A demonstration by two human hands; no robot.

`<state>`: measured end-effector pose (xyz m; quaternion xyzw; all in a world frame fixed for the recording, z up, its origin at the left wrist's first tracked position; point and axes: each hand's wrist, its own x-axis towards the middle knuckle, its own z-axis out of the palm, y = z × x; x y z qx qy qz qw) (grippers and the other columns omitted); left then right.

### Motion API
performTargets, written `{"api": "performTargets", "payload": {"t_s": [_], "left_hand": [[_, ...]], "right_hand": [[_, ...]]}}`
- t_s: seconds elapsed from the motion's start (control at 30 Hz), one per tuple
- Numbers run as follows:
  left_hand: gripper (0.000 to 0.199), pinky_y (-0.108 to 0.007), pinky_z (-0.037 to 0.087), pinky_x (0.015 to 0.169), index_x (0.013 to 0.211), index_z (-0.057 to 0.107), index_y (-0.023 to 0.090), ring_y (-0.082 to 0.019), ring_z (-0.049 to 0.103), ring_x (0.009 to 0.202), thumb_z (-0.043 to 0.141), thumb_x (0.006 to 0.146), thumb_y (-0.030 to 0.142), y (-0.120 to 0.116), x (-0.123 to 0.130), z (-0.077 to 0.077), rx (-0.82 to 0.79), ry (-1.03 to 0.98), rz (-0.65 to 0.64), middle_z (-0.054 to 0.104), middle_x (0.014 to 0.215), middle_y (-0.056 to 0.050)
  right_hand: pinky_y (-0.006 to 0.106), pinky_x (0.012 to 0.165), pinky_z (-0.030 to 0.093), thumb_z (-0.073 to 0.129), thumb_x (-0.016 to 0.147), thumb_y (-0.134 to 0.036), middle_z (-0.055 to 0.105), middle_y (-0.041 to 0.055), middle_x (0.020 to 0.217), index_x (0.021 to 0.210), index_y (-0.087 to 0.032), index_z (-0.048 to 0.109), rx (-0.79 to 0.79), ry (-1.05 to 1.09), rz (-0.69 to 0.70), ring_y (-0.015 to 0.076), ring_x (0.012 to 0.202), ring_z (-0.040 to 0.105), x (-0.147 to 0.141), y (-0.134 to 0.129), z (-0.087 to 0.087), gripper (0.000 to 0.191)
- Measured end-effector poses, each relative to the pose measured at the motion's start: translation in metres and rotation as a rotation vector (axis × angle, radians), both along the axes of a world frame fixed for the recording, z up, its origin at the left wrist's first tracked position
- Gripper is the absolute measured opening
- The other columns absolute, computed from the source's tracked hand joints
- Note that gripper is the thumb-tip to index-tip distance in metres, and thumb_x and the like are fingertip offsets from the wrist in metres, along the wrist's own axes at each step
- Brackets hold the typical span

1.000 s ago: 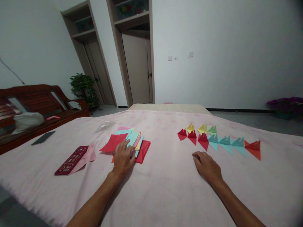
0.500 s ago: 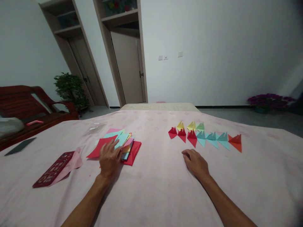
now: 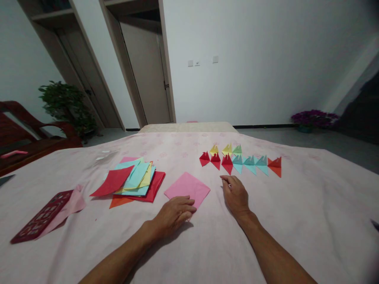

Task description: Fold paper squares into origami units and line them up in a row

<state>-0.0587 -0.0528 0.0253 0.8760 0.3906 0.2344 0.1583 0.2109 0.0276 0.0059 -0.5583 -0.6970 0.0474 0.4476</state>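
A square pink sheet of paper (image 3: 188,184) lies flat on the cloth with one corner pointing away from me. My left hand (image 3: 177,213) is over its near left edge, fingers stretched out to the right, covering part of the sheet. To the right, my right hand (image 3: 236,195) rests on the cloth with its fingers curled in and nothing visible in them. Just beyond it stand folded paper cranes in red (image 3: 227,161), light blue (image 3: 249,162), yellow (image 3: 227,149), green (image 3: 237,149) and orange (image 3: 275,165). A loose pile of coloured paper (image 3: 137,177) spreads left of the pink sheet.
Far left on the pink tablecloth (image 3: 213,252) lies a dark red packet (image 3: 43,216) beside crumpled pink paper (image 3: 71,209). A clear plastic wrapper (image 3: 105,157) is behind the pile. Beyond the table are a wooden bench (image 3: 38,130), a leafy plant (image 3: 66,104) and purple flowers (image 3: 314,118).
My left hand has moved right from the paper pile, and the pink sheet now lies apart from it on the cloth. The view has turned slightly right. My right hand stays near the cranes.
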Motion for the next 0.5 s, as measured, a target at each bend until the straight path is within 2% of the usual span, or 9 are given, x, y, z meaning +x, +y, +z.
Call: {"api": "performTargets", "payload": {"t_s": [0.07, 0.1, 0.17, 0.23, 0.33, 0.4, 0.5], "left_hand": [[0.035, -0.033, 0.049, 0.101, 0.111, 0.071, 0.028, -0.018, 0.063, 0.116, 0.039, 0.101, 0.034, 0.011, 0.005, 0.001, -0.051, -0.066, 0.134, 0.071, 0.121, -0.005], [0.033, -0.036, 0.049, 0.103, 0.112, 0.071, 0.026, -0.02, 0.062, 0.118, 0.042, 0.1, 0.036, 0.018, 0.008, 0.0, -0.032, -0.067, 0.211, 0.07, 0.123, -0.006], [0.037, -0.043, 0.043, 0.108, 0.127, 0.063, 0.022, -0.025, 0.053, 0.129, 0.05, 0.096, 0.037, 0.029, 0.015, -0.007, 0.006, 0.025, 0.249, 0.061, 0.135, -0.011], [0.054, -0.053, 0.035, 0.112, 0.139, 0.052, 0.019, -0.032, 0.042, 0.138, 0.056, 0.091, 0.044, 0.038, 0.022, -0.017, 0.056, 0.145, 0.265, 0.049, 0.146, -0.016], [0.064, -0.058, 0.024, 0.115, 0.148, 0.039, 0.02, -0.034, 0.032, 0.143, 0.053, 0.091, 0.048, 0.046, 0.027, -0.027, 0.122, 0.246, 0.269, 0.038, 0.154, -0.017], [0.068, -0.059, 0.021, 0.115, 0.149, 0.037, 0.021, -0.035, 0.029, 0.144, 0.052, 0.091, 0.053, 0.05, 0.023, -0.028, 0.131, 0.283, 0.259, 0.034, 0.155, -0.018], [0.071, -0.06, 0.021, 0.114, 0.15, 0.036, 0.021, -0.036, 0.027, 0.145, 0.046, 0.091, 0.061, 0.051, 0.01, -0.025, 0.13, 0.321, 0.272, 0.032, 0.156, -0.018]], "right_hand": [[0.043, 0.096, 0.045, 0.041, 0.094, -0.022, 0.068, 0.0108, 0.105, 0.107, -0.02, 0.066, 0.079, -0.018, 0.102, 0.0254, 0.103, 0.061, -0.011, -0.01, 0.006, 0.028], [0.045, 0.098, 0.045, 0.041, 0.095, -0.022, 0.069, 0.0103, 0.109, 0.111, -0.021, 0.066, 0.095, -0.015, 0.174, 0.0255, 0.105, 0.061, -0.019, -0.015, 0.01, 0.03], [0.047, 0.101, 0.045, 0.041, 0.097, -0.025, 0.068, 0.0086, 0.117, 0.121, -0.024, 0.063, 0.094, -0.027, 0.359, 0.0254, 0.111, 0.061, -0.038, -0.025, 0.014, 0.033], [0.047, 0.103, 0.045, 0.039, 0.098, -0.026, 0.065, 0.0077, 0.126, 0.133, -0.027, 0.056, 0.069, -0.043, 0.477, 0.0243, 0.118, 0.059, -0.055, -0.032, 0.014, 0.039], [0.047, 0.11, 0.04, 0.038, 0.1, -0.033, 0.051, 0.0105, 0.144, 0.147, -0.022, 0.04, -0.03, -0.139, 0.554, 0.0244, 0.131, 0.049, -0.069, -0.033, 0.005, 0.049], [0.047, 0.114, 0.036, 0.033, 0.101, -0.035, 0.043, 0.0131, 0.151, 0.151, -0.016, 0.032, -0.112, -0.235, 0.53, 0.024, 0.137, 0.042, -0.071, -0.03, -0.004, 0.053], [0.049, 0.119, 0.027, 0.032, 0.101, -0.036, 0.039, 0.0141, 0.153, 0.152, -0.014, 0.031, -0.201, -0.367, 0.467, 0.0246, 0.142, 0.035, -0.068, -0.026, -0.015, 0.055]]}}
